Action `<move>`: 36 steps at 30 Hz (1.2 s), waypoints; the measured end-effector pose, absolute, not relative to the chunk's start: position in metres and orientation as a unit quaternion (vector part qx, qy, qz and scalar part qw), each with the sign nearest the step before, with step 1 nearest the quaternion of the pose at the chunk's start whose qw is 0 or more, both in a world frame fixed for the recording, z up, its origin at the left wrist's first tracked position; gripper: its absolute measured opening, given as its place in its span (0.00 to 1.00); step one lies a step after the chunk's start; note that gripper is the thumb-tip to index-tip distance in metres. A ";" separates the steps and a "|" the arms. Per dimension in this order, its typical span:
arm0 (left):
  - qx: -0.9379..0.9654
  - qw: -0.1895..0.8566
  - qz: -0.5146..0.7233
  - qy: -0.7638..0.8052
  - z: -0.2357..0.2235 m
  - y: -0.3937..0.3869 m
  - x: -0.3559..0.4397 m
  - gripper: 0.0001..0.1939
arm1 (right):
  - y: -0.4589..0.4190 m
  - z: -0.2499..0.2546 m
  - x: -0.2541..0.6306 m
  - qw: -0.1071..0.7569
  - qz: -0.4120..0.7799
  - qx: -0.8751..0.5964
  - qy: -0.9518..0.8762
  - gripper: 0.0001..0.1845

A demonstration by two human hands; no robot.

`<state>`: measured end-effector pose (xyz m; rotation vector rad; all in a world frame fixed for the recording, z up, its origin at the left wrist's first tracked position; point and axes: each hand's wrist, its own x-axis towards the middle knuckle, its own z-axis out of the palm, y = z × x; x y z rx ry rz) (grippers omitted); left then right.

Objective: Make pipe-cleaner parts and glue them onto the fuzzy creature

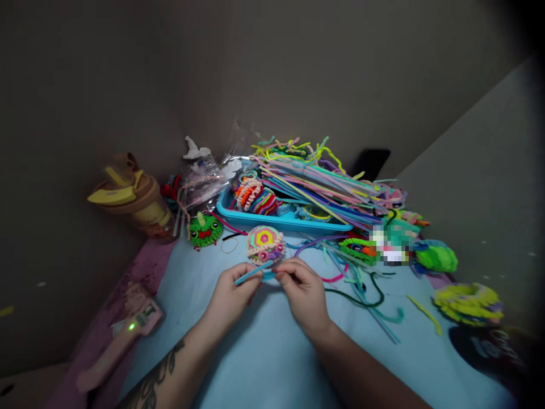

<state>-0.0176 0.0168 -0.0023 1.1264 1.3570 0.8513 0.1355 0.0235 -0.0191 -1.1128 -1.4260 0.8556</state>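
Observation:
Between my two hands is a light-blue pipe cleaner point(254, 272), folded or bent so that one end sticks out past my left thumb. My left hand point(235, 291) is closed, pinching it between thumb and fingers. My right hand point(304, 292) pinches its other end, fingertips close to the left ones. Just beyond my fingers sits a round pipe-cleaner ornament point(264, 243) with a pink, yellow and teal spiral top. A green frog-like pipe-cleaner figure point(205, 229) lies to its left. The exact shape of the blue piece is partly hidden by my fingers.
A blue tray point(289, 223) at the back holds many coloured pipe cleaners point(315, 182). On the left stand a brown tumbler point(147, 207) and a pink tool with a green light point(128, 335). Loose strands, a yellow ring point(467, 304) and a dark round object point(485, 347) lie right.

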 end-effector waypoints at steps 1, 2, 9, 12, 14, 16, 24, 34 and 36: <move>0.478 0.558 0.362 0.573 -0.002 0.017 -0.018 0.14 | 0.024 -0.019 0.135 0.541 0.358 -0.470 -0.598 0.05; 0.480 0.559 0.362 0.571 -0.001 0.016 -0.018 0.14 | 0.024 -0.018 0.135 0.541 0.357 -0.472 -0.597 0.05; 0.500 0.532 0.376 0.572 -0.001 0.017 -0.020 0.13 | 0.025 -0.017 0.137 0.536 0.372 -0.461 -0.602 0.05; 0.567 0.439 0.396 0.573 0.000 0.018 -0.021 0.11 | 0.026 -0.017 0.139 0.516 0.347 -0.448 -0.643 0.11; 0.641 0.342 0.395 0.563 -0.001 0.016 -0.022 0.10 | 0.025 -0.018 0.139 0.493 0.299 -0.445 -0.685 0.14; 0.710 0.251 0.373 0.542 -0.004 0.013 -0.022 0.11 | 0.025 -0.019 0.139 0.473 0.236 -0.436 -0.728 0.15; 0.786 0.116 0.327 0.511 -0.013 0.008 -0.022 0.11 | 0.022 -0.019 0.138 0.408 0.137 -0.435 -0.791 0.10; 0.629 0.338 0.431 0.551 0.006 0.015 -0.018 0.09 | 0.027 -0.014 0.136 0.451 0.253 -0.456 -0.724 0.06; 0.602 0.373 0.442 0.551 0.006 0.016 -0.016 0.09 | 0.027 -0.014 0.135 0.473 0.298 -0.458 -0.691 0.06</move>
